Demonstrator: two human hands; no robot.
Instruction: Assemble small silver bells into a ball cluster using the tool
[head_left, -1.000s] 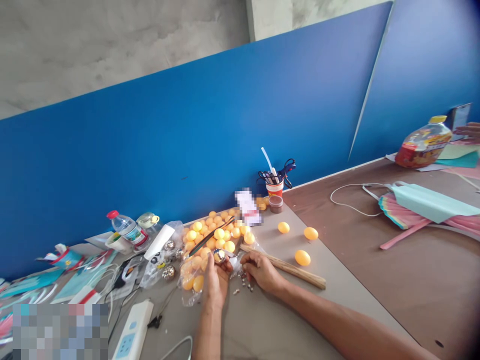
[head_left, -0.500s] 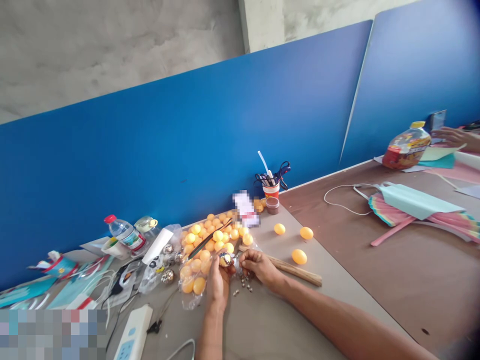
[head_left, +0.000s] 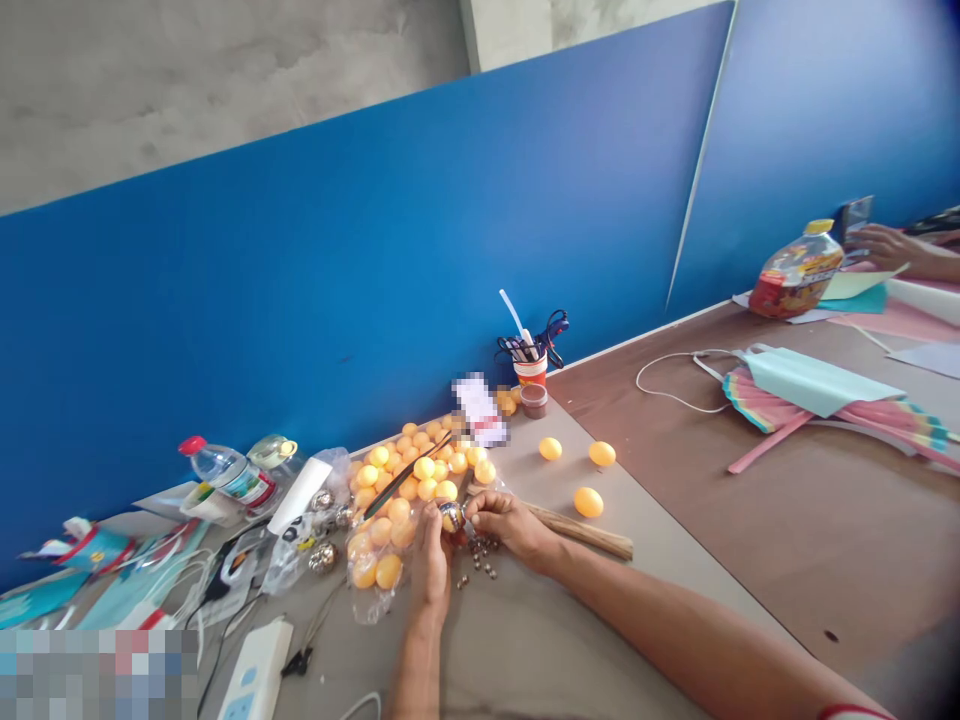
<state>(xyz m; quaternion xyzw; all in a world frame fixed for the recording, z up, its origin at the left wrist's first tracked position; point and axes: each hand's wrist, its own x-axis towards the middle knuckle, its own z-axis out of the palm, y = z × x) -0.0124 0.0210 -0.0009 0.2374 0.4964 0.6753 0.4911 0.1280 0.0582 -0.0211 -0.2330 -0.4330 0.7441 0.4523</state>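
Observation:
My left hand [head_left: 429, 565] is closed around a small ball [head_left: 451, 516] with a shiny silver and yellowish surface. My right hand [head_left: 508, 524] is pinched at the ball's right side; anything between its fingertips is too small to make out. Small silvery beads [head_left: 486, 570] lie loose on the table just below the hands. Behind the left hand, many orange balls [head_left: 388, 571] lie heaped in and around clear plastic. To the left are several silver-covered balls [head_left: 323, 557], and three orange balls [head_left: 589, 501] sit apart on the right.
Wooden sticks [head_left: 585, 532] lie behind my right wrist. A cup of pens [head_left: 530, 370] and a small round tub [head_left: 534, 400] stand by the blue partition [head_left: 300, 300]. A power strip [head_left: 255, 670] is at the lower left. Another person's hand [head_left: 889, 243] shows far right, near a bottle [head_left: 799, 270].
My right hand has moved from just right of the ball up to its side, fingertips now at its surface. The left hand still holds the ball. The whole view has shifted slightly.

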